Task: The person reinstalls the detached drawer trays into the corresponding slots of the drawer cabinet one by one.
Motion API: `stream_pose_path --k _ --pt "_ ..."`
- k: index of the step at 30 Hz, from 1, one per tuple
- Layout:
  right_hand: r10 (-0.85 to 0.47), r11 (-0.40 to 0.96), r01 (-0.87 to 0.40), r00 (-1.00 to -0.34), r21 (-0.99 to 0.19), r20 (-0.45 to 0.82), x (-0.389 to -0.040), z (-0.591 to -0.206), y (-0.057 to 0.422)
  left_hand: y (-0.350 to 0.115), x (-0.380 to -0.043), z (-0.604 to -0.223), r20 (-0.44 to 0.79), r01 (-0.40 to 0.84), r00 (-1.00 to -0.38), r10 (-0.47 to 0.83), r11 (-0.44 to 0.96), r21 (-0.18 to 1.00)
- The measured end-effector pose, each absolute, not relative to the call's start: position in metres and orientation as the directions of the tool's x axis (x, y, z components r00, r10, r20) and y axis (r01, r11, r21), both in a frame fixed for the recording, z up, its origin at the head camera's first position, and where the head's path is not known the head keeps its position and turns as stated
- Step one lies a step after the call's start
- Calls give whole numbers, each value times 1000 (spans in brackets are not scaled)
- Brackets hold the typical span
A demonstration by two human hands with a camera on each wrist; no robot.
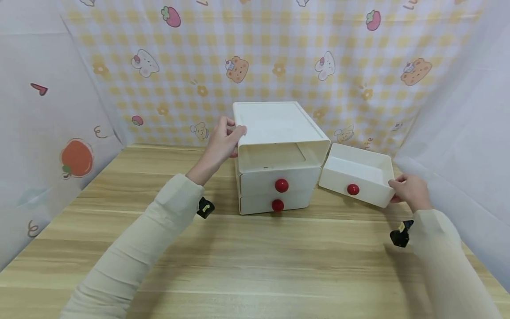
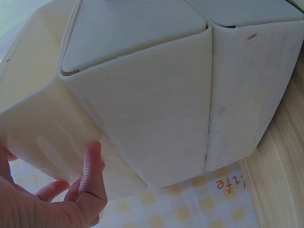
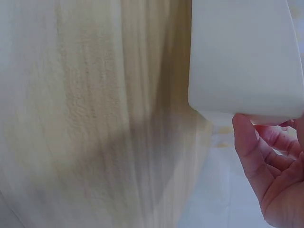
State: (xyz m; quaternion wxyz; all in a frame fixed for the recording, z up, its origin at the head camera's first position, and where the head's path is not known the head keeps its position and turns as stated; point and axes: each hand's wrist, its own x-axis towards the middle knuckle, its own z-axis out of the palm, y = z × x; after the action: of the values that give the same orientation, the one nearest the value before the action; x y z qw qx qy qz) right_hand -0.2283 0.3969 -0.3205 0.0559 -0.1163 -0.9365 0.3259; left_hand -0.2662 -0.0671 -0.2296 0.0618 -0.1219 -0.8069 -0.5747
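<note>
A white cabinet [image 1: 275, 122] of stacked units stands on the table, its top compartment without a drawer. The two lower drawers [image 1: 255, 186] are in place, each with a round red knob. My left hand [image 1: 219, 139] holds the top unit at its left front corner, thumb on the upper face and fingers against the side wall [image 2: 57, 133]. To the right, a pulled-out white drawer [image 1: 338, 179] with a red knob [image 1: 353, 189] sits tilted beside the cabinet. My right hand [image 1: 412, 190] pinches its right wall near the front corner; inside, the drawer holds nothing.
The cabinet stands toward the back of the wooden table [image 1: 279, 257]. A checked cloth [image 1: 271, 57] hangs behind it, with white cloth [image 1: 458, 133] along the right side, close to my right hand. Black wrist devices [image 1: 401, 233] sit below both hands.
</note>
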Motion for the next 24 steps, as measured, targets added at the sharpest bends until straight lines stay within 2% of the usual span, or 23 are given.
stream_pose_path --k 5,15,24 --pt "270 734 191 -963 -652 22 -225 -315 397 -67 -267 -230 228 256 -966 123 307 917" --pt "228 725 132 -972 -676 54 -215 -302 391 -67 -268 -231 230 255 -966 115 309 916" --pt "192 776 124 -980 -618 44 -199 -282 389 -67 -268 -230 234 261 -965 121 310 914"
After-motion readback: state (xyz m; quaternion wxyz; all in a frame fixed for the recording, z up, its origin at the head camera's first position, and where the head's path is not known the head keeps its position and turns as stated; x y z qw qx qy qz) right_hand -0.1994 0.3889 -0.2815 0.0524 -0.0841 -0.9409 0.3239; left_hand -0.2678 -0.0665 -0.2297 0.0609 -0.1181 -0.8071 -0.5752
